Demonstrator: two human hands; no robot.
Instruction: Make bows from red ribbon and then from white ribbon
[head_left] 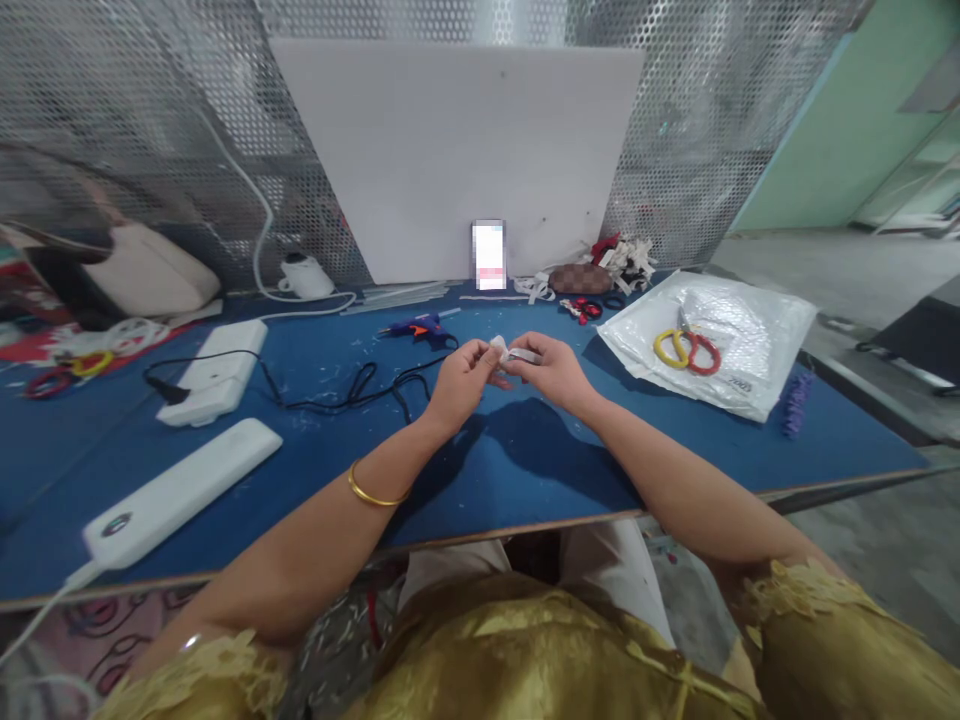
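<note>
A small piece of white ribbon point(523, 355) is held between my two hands, above the blue tabletop. My left hand point(466, 380) pinches its bunched end with thumb and forefinger. On the other side, my right hand point(553, 370) grips the loose strip that runs to the right. The ribbon's exact shape is partly covered by my fingers. Just beyond my left hand lies a blue glue gun point(421, 328) with an orange trigger, its black cord trailing left over the table.
A white plastic mailer point(720, 300) with red-and-yellow scissors point(686, 352) lies right. At the back stand a lit phone point(489, 255) and a pile of ribbon scraps point(630, 262). Leftward are a white power strip point(217, 372), a long white device point(180, 490) and a handbag point(150, 265).
</note>
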